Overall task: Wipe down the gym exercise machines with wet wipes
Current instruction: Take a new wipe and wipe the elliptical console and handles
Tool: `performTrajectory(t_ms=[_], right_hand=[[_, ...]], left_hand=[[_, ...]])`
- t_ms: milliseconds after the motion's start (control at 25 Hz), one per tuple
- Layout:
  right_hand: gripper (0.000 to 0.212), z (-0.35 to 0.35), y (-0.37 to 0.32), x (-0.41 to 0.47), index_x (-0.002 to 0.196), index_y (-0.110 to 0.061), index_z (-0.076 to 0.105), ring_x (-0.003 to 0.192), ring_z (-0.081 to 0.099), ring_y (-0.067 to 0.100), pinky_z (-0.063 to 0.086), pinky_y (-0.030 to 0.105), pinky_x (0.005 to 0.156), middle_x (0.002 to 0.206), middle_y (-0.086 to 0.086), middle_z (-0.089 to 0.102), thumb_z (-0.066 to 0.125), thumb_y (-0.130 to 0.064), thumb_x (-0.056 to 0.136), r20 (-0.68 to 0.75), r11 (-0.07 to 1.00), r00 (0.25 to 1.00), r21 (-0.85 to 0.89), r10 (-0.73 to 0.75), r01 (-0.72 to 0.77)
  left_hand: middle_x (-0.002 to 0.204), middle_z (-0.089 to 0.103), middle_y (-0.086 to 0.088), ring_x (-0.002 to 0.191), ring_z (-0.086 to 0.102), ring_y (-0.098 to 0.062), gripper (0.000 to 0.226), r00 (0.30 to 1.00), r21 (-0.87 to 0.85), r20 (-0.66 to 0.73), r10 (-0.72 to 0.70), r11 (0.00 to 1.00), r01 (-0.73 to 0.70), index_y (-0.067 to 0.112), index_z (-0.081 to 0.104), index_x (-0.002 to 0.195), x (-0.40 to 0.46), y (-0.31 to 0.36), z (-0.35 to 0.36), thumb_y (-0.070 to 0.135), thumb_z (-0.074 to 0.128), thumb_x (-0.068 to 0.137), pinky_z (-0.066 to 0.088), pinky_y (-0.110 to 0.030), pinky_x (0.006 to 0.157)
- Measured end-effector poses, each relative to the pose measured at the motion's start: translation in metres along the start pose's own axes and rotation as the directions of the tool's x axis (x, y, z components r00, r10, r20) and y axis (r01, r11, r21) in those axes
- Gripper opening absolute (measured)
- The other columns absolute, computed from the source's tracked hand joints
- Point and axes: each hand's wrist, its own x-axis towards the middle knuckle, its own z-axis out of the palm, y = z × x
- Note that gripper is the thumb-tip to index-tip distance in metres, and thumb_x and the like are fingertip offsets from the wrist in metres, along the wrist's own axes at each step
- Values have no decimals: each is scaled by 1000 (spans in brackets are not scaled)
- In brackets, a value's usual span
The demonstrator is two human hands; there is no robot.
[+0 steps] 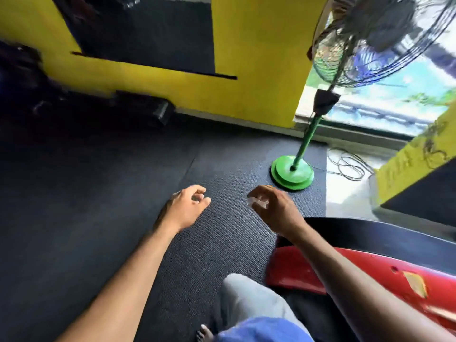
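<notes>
Both my arms reach forward over the dark rubber floor (pixel 98 218). My right hand (pixel 274 208) pinches a small crumpled white wet wipe (pixel 259 203) in its curled fingers. About a hand's width to its left, my left hand (pixel 188 206) hangs with loosely curled fingers and holds nothing. Under my right forearm lies the red and black shell of an exercise machine (pixel 370 262), at the lower right. Neither hand touches the machine. The view is blurred.
A pedestal fan with a green base (pixel 292 174) stands just beyond my right hand, its cable (pixel 348 166) coiled on the floor. Yellow walls (pixel 246 70) close the far side. Dark equipment (pixel 138 107) sits at the back left. My grey trouser leg (pixel 249 297) shows below.
</notes>
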Motion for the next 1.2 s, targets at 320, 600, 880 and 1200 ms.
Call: performTrajectory(t_ms=[320,600,880,1200], right_hand=[[16,-102,117,16,101,-26,73,92,67,9,51,27,88,95,-9,73,68,-16,89,-411,899,808,79,423,-430],[10,-229,186,20,98,-33,67,70,63,2,55,31,72,93,-10,65,65,-26,92,-697,709,393,234,600,-665],[12,-332,223,4,98,-30,69,75,66,3,56,25,75,94,-9,65,72,-22,90,-829,570,43,345,557,-746],[21,-430,221,-11,94,-25,61,77,64,4,48,10,70,87,-7,66,75,-11,85,-870,386,-333,466,364,-796]], left_hand=[[108,73,10,95,70,-5,29,775,-40,458,436,881,-472,27,69,122,191,177,110,35,74,94,54,-26,91],[116,72,5,89,69,-2,33,314,-208,696,645,601,-772,23,66,128,281,399,216,36,70,98,55,-22,80],[109,73,15,97,72,-8,41,-74,-412,687,723,304,-859,34,67,122,290,582,302,58,63,89,58,-36,88],[114,75,8,108,70,-17,38,-461,-619,566,684,-17,-785,27,69,126,229,769,382,47,67,94,51,-31,91]])
